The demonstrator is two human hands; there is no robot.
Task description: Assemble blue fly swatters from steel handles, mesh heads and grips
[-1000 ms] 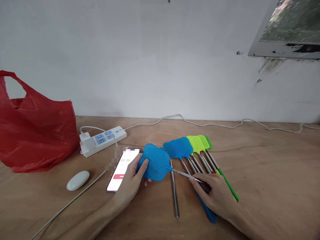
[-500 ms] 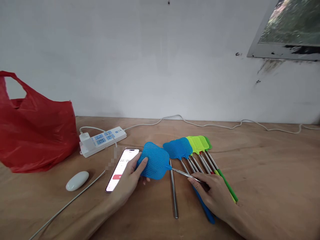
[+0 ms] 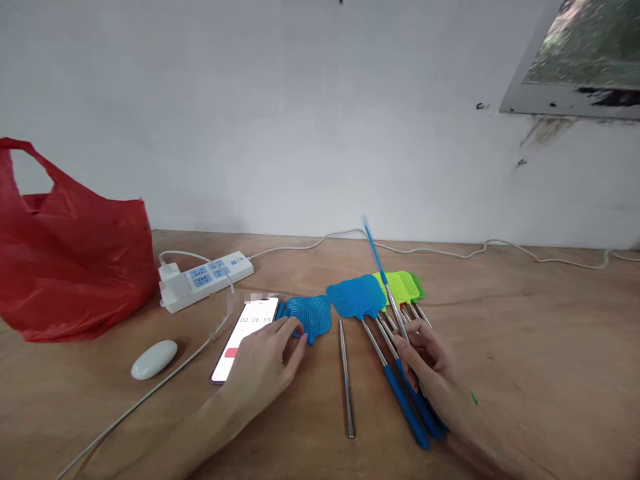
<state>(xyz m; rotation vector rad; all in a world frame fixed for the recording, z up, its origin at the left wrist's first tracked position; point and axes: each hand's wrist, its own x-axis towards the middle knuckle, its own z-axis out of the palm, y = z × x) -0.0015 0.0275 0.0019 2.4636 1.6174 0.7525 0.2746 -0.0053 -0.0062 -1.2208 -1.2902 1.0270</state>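
My right hand (image 3: 425, 360) is closed around the metal rod of a blue fly swatter (image 3: 376, 252), held up nearly edge-on above the others. Under it lie several swatters fanned side by side: blue ones (image 3: 355, 297) with blue grips, yellow-green ones (image 3: 400, 287) and a green one (image 3: 419, 287). My left hand (image 3: 267, 357) rests low by the phone, its thumb and fingertips closed at the edge of a loose blue fly swatter head (image 3: 310, 315) lying flat. A bare metal rod (image 3: 346, 380) lies between my hands.
A phone (image 3: 245, 340) showing a running timer lies beside my left hand. Behind it are a white power strip (image 3: 207, 280) and a red plastic bag (image 3: 75, 260). A white mouse-shaped object (image 3: 154, 360) sits at left. A cable (image 3: 425, 251) runs along the wall.
My left hand has let go of the held swatter's head and moved down to the loose blue head. My right hand has swung the swatter up, its head now pointing away.
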